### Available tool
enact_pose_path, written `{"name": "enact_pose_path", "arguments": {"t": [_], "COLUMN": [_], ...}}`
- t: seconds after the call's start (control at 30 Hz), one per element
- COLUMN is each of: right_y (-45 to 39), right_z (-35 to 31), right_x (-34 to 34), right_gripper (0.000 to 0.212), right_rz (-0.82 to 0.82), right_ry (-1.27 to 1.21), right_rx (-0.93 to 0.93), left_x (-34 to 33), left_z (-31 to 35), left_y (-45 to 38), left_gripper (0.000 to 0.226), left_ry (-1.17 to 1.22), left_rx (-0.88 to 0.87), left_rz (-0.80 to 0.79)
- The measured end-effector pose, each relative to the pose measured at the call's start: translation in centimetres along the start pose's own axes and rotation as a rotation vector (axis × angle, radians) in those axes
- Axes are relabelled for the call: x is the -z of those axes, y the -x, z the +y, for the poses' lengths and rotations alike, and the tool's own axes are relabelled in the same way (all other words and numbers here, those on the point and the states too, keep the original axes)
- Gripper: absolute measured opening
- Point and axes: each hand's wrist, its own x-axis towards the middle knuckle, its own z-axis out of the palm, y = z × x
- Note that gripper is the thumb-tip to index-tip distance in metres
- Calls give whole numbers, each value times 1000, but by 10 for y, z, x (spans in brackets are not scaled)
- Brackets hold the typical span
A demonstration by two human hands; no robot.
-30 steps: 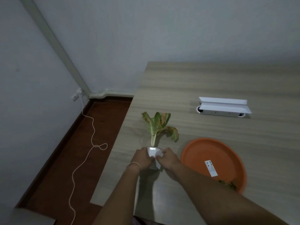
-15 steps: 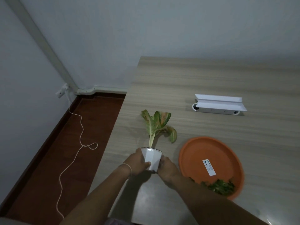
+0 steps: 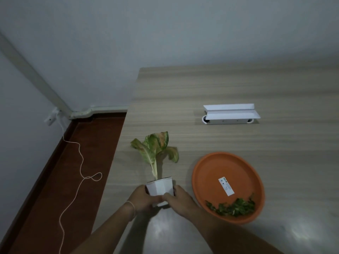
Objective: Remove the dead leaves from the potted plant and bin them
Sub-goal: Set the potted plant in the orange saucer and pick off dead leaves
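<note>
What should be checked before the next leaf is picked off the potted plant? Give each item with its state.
1. Pot held steady: ok. The left hand and right hand both grip the white pot.
2. A hand free to pluck: not ok, both are on the pot.
3. Leaves left to remove: ok. The plant shows yellowed, browning leaves.
4. Drop spot within reach: ok. The orange tray sits just right of the pot on the table, already holding leaf scraps.
5. Pot resting on the table or lifted: cannot tell, the hands hide its base.
</note>
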Motion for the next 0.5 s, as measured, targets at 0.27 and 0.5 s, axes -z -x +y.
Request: {"name": "enact_pose_path", "arguments": {"t": [0.27, 0.5], "right_y": [-1, 17], "right_z": [-10, 16], "right_x": [57, 151], "right_gripper": [67, 63], "right_rz": [172, 293], "right_ry": [-74, -87], "right_rx": [230, 385], "left_x": [-24, -107], "left_z": [57, 99], "left_y": [-25, -42], "left_gripper": [61, 70], "left_ry": [-65, -30], "left_rx": [-228, -341], "left_rz": [71, 90]}}
